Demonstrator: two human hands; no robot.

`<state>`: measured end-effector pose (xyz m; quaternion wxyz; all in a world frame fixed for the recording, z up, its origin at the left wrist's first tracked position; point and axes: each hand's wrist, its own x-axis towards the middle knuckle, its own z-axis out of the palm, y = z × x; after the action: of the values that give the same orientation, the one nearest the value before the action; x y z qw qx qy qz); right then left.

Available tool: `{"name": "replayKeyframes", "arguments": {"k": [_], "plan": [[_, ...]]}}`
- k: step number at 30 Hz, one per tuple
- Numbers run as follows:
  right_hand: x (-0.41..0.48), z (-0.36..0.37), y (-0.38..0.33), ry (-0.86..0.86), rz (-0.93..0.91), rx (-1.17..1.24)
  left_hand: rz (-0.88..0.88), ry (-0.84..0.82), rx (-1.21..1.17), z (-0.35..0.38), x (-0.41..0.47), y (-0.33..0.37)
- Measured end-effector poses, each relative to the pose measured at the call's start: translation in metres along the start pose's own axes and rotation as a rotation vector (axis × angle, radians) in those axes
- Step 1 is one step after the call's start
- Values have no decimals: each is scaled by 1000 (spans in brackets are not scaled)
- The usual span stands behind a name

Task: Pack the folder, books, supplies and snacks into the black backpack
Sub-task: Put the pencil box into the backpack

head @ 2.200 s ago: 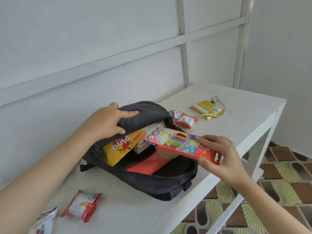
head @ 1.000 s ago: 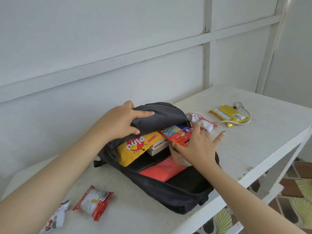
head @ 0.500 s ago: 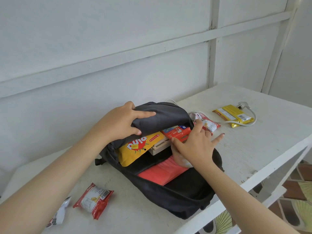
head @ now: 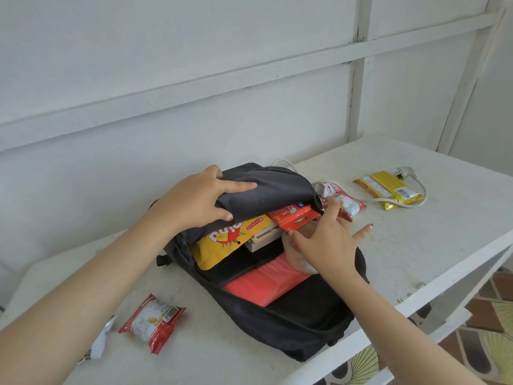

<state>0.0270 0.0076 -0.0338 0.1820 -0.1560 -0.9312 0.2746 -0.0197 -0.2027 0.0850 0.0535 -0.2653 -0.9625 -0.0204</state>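
The black backpack (head: pixel 291 323) lies open on the white table (head: pixel 416 259). My left hand (head: pixel 200 201) grips its top flap and holds it up. My right hand (head: pixel 324 243) rests its fingertips on the red end of the coloured-pencil box (head: pixel 294 218), which is mostly inside the bag under the flap. Inside I also see a yellow snack bag (head: pixel 227 243), books (head: pixel 263 237) and a red folder (head: pixel 263 282). Snack packets lie outside: a red one (head: pixel 152 323) at front left, a red one (head: pixel 344 204) behind my right hand, a yellow one (head: pixel 388 190) at right.
A white cable with a plug (head: pixel 405 173) runs around the yellow packet. A white wrapper (head: pixel 97 343) lies at the table's left front, partly behind my arm. A white panelled wall stands close behind. The table's front edge runs just beside the bag, over a patterned floor (head: pixel 494 329).
My right hand brought the pencil box from in front of the bag into its opening and pushed it deeper under the flap. My left hand stayed on the flap.
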Motion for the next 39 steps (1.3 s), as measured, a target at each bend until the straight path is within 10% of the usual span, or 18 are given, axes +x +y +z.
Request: {"name": "replayKeyframes", "arguments": {"k": [19,27,32,39], "plan": [[-6,-1,-8,-92,-113,255,-4,18,-58,12,-8,-2],[-12,-23,-12,204,-243,462,38,101,18,28,-26,2],[-14,-48,-47,239,-452,548,119,425,-116,36,-59,7],[-3,-56,-129,1,-814,436,-255,662,-245,38,-121,-32]]}}
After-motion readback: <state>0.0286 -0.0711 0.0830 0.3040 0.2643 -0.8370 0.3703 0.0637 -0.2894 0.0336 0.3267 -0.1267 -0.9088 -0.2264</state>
